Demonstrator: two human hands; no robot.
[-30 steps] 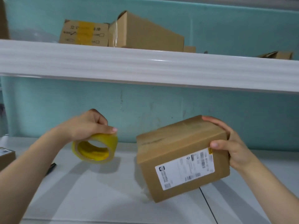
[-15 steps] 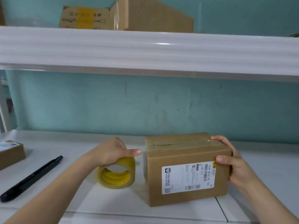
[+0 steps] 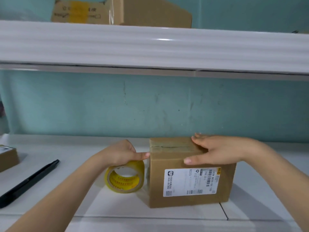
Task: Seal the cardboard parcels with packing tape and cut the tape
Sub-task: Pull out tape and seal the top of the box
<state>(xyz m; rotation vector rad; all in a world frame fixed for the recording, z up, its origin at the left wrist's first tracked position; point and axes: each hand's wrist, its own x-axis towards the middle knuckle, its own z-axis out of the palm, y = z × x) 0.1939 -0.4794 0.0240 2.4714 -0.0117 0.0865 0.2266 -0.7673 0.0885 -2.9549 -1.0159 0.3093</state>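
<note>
A brown cardboard parcel [image 3: 189,174] with a white shipping label on its front stands on the white table [image 3: 83,203], right of centre. Its top seam shows a dark slit under tape. My right hand [image 3: 215,152] lies flat across the top right of the parcel, thumb on the front face. A yellow roll of packing tape [image 3: 125,179] stands on edge just left of the parcel. My left hand [image 3: 122,154] grips the roll from above, its fingertip touching the parcel's top left corner.
A black cutter [image 3: 28,183] lies on the table at the left. Another small labelled box [image 3: 7,157] sits at the far left edge. A white shelf [image 3: 150,47] runs overhead with cardboard boxes [image 3: 122,12] on it. A teal wall stands behind.
The parcel was lowered from a tilted hold onto the table. My right hand slid from its right side onto the top. My left hand brought the tape roll down against the parcel's left side.
</note>
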